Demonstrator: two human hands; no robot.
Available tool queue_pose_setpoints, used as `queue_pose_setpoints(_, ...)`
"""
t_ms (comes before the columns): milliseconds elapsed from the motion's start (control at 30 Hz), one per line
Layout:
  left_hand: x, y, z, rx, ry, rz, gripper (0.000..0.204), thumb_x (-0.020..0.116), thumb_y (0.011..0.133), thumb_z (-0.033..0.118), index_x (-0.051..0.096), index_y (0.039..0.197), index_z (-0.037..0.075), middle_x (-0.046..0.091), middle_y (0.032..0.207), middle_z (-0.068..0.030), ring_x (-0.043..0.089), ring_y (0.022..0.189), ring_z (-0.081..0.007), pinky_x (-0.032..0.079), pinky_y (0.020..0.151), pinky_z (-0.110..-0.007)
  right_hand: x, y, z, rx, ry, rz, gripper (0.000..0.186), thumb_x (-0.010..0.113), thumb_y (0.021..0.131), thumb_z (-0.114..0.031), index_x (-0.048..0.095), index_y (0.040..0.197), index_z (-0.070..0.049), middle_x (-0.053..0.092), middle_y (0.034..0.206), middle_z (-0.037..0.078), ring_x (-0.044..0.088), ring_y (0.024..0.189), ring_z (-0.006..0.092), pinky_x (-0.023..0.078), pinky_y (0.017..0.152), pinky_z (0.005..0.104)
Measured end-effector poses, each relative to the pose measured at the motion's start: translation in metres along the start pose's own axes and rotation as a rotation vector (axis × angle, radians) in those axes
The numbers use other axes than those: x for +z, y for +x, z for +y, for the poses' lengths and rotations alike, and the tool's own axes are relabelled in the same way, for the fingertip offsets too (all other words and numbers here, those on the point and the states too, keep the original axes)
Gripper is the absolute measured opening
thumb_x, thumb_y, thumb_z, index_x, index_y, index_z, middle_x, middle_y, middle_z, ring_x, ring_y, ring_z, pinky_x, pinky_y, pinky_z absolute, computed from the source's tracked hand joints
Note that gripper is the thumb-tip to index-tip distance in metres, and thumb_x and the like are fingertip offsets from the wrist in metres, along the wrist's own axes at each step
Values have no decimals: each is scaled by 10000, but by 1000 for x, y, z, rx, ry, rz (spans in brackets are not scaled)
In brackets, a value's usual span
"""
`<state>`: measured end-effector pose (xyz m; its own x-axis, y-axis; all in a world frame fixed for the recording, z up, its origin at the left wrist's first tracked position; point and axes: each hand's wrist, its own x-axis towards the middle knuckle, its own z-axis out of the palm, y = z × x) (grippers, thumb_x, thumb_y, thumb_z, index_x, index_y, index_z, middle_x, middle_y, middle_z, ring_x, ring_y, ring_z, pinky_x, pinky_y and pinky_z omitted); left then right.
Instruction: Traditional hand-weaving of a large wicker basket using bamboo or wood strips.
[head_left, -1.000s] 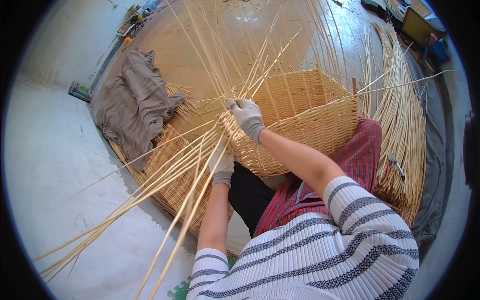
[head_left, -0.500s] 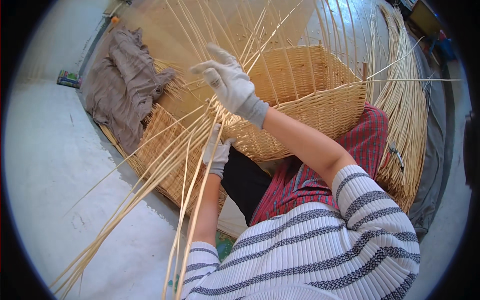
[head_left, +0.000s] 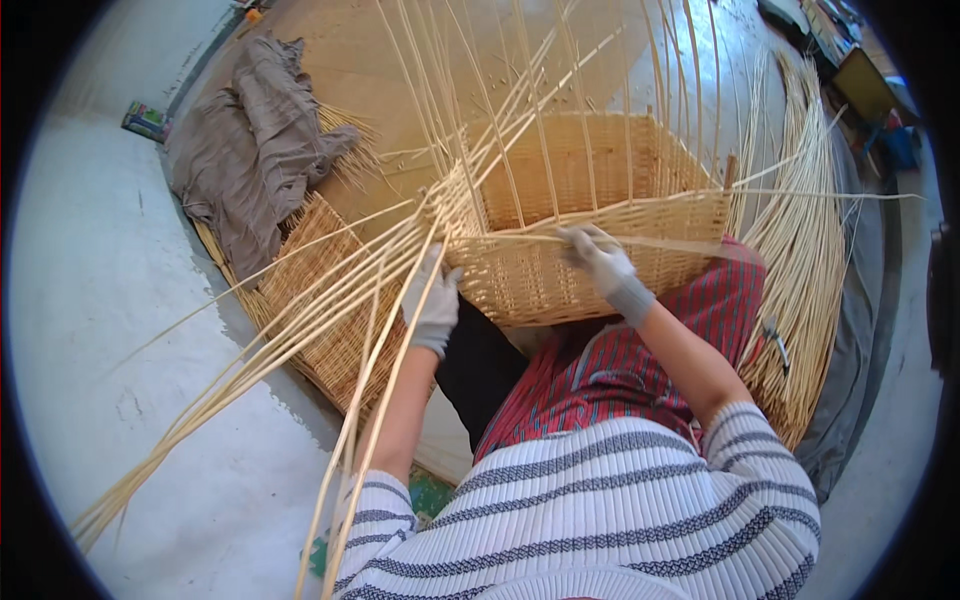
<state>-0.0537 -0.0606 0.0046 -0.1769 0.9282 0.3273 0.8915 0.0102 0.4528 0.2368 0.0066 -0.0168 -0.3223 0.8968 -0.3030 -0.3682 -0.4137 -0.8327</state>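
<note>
A half-woven wicker basket (head_left: 560, 285) rests on its side across my lap, thin upright stakes rising from its far rim. My left hand (head_left: 432, 305), in a pale work glove, is closed at the basket's left corner, where a bundle of long wicker rods (head_left: 290, 335) fans out toward the lower left. Its fingertips are partly hidden behind the rods. My right hand (head_left: 605, 268), gloved too, pinches a wicker rod (head_left: 515, 238) that runs from that corner along the near rim. Right of the hand, the rod's loose end is blurred by motion.
A large bundle of wicker rods (head_left: 810, 240) lies on the right, with pliers or cutters (head_left: 775, 343) on it. At the left, a grey-brown cloth (head_left: 255, 150) covers part of another woven piece (head_left: 335, 310). Small offcuts (head_left: 575, 90) dot the floor beyond the basket.
My right hand has come down and right from above the corner to the near rim, drawing a rod along it. My left hand stays at the corner.
</note>
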Motion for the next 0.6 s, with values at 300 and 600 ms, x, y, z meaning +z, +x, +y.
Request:
queue_pose_setpoints(300,7,80,61,-512,-720,-718,206,539,1031,175,663,1192,141,691,906,-78,655,615,-148,515,475,-317,6,1,-18,-303,-3,347,169,605,997,-84,590,1164,-104,702,1084,54,664,932,142,572,741,324)
queue_pose_setpoints(600,35,67,95,-583,-774,-517,281,513,1049,310,610,952,64,634,734,-63,605,429,-181,507,408,-338,108,146,-107,-822,-1293,149,679,519,970,-102,291,1566,-334,498,1466,239,643,1148,348,526,947,384)
